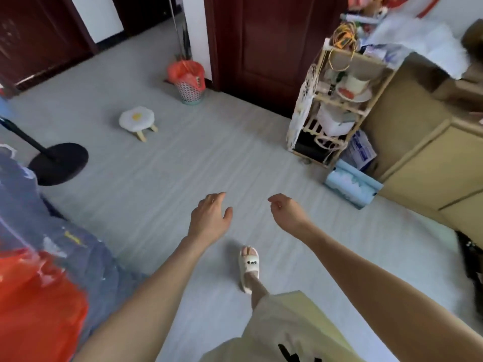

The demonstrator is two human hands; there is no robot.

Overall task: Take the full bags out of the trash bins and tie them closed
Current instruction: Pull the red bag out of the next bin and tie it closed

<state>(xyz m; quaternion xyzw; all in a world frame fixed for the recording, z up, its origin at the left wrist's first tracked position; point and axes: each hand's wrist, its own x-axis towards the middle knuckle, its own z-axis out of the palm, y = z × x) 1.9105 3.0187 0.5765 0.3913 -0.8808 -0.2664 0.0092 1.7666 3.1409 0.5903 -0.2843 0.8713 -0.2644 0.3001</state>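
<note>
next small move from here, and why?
Probably step toward the bin by the far door. Its red bag is still in it and untied, and both the left hand and right hand hold nothing, well short of it.

We can read no text anywhere; the blue-printed package [362, 150] beside the wooden shelf [337, 105] perhaps carries lettering, but it is too blurred to make out.
</note>
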